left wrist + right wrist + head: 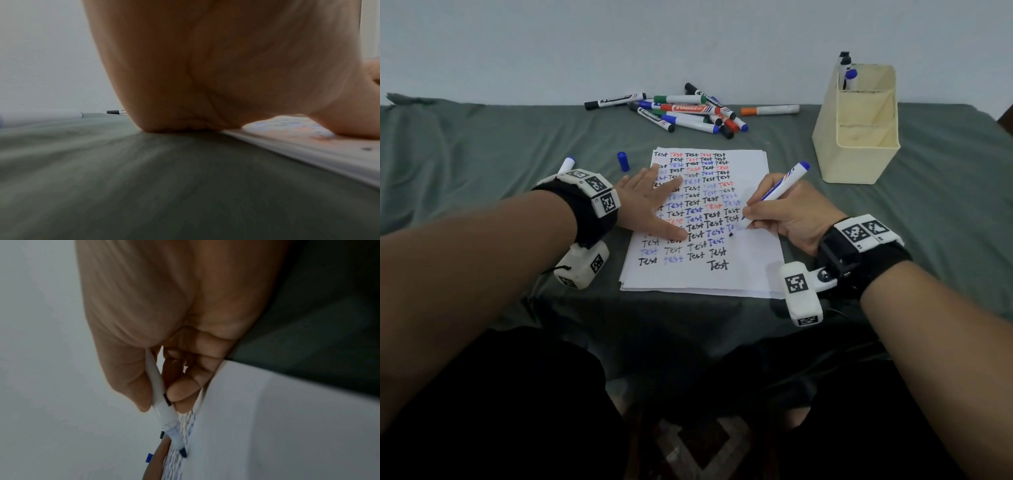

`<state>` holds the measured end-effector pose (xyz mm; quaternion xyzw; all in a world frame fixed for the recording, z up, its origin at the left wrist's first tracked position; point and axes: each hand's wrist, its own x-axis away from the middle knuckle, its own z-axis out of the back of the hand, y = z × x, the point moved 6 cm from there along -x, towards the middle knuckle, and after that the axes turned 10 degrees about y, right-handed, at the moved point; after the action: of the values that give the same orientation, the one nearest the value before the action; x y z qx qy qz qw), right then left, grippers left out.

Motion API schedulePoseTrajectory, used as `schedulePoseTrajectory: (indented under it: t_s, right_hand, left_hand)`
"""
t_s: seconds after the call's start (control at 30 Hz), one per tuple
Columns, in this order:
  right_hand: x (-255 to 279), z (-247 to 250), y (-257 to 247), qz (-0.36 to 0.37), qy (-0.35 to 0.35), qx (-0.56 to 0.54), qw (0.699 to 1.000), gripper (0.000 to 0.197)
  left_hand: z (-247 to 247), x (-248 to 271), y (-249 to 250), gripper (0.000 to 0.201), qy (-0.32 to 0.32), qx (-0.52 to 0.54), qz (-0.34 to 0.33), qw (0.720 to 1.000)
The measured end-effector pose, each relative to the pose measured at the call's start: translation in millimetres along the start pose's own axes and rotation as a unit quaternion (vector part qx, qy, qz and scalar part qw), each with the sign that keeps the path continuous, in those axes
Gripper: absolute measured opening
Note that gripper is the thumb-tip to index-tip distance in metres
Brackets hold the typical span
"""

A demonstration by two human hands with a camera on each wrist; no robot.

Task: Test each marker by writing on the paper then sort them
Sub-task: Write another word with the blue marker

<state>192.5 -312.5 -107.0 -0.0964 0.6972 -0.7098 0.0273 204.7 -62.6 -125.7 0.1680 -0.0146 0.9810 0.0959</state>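
A tabletop (482, 144) draped in soft, creased grey-green cloth carries a thin stack of smooth white paper (753, 260), which the left hand (650, 202) pins flat with fingers spread, left of the grip. The right hand (787, 214) pinches a slim, round, white-barrelled blue marker (777, 192) near its nib, tip on the sheet just below the grip. Light, even strokes should suit, paper held firm; the loose blue cap (623, 161) lies beyond the left hand.
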Motion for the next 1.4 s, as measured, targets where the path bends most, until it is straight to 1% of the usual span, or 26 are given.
schedulePoseTrajectory:
  t_s: [0.13, 0.3, 0.5, 0.63, 0.73, 0.87, 0.93, 1.03, 1.13, 1.3, 1.4]
  right_hand:
    - [1.1, -1.1, -2.6, 0.007, 0.003, 0.018, 1.000, 0.024]
    - [2.6, -4.1, -2.3, 0.011, -0.019, 0.050, 0.998, 0.025]
    - [-1.5, 0.7, 1.7, 0.016, -0.003, 0.027, 1.000, 0.022]
    - [-3.0, 1.5, 1.6, 0.024, 0.007, 0.043, 0.999, 0.025]
    - [-3.8, 2.7, 1.9, 0.023, 0.014, 0.034, 0.999, 0.027]
    - [-3.0, 2.4, 2.6, 0.019, 0.003, 0.024, 1.000, 0.027]
    - [-2.5, 1.0, 2.6, 0.021, -0.005, 0.036, 0.999, 0.028]
    - [-3.0, 1.2, 2.1, 0.023, 0.000, 0.039, 0.999, 0.027]
    - [-3.3, 2.4, 2.2, 0.023, 0.012, 0.026, 0.999, 0.023]
    - [-3.6, 0.9, 3.8, 0.017, 0.008, 0.039, 0.999, 0.021]
    - [-4.8, 2.0, 4.4, 0.019, 0.011, 0.021, 1.000, 0.021]
  left_hand:
    - [1.2, 0.4, 1.0, 0.149, 0.003, -0.001, -0.001, 1.000]
    - [0.9, -0.3, -0.7, 0.131, 0.008, -0.007, 0.003, 1.000]
    - [1.5, 1.0, 0.0, 0.128, 0.010, -0.008, 0.004, 1.000]
    - [1.1, 1.2, 0.1, 0.129, 0.009, -0.008, 0.005, 1.000]
    - [0.8, 0.6, -0.2, 0.131, 0.007, -0.006, 0.003, 1.000]
    - [0.3, 0.4, -0.4, 0.145, 0.002, -0.004, 0.000, 1.000]
    - [0.1, -0.5, -0.4, 0.149, 0.001, -0.005, 0.002, 1.000]
    - [-0.2, -1.4, -0.8, 0.149, 0.003, -0.004, 0.001, 1.000]
    - [-0.4, -1.7, -0.5, 0.148, 0.006, -0.006, -0.001, 1.000]
    - [0.7, -0.3, 0.1, 0.147, 0.004, -0.005, -0.003, 1.000]
    - [0.8, 0.2, -0.2, 0.139, 0.003, -0.008, 0.000, 1.000]
